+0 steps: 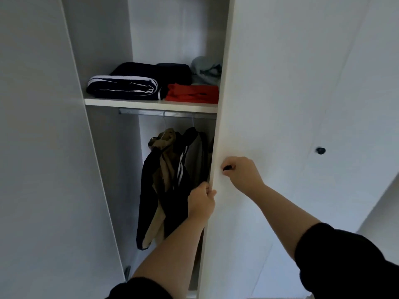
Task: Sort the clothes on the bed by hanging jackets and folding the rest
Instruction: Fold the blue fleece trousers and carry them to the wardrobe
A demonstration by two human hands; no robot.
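Right hand [241, 173] pinches knob [226, 168]; left hand [200, 201] grips door [280, 104] edge. Jackets [149, 190] hang soft, light, probably sway; best taken at shoulders.

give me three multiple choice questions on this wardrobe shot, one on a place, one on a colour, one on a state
1. Where does the red folded garment lie?
A on the shelf above the rail
B on a hanger
C on the wardrobe floor

2. What colour is the knob in the right hand?
A white
B black
C red

3. What is the left hand doing?
A hanging idle
B holding a hanger
C gripping the door edge

1 A: it lies beside the navy striped garment, above the hanging jackets.
2 B: a dark knob shows inside the grip.
3 C: it wraps round that edge.
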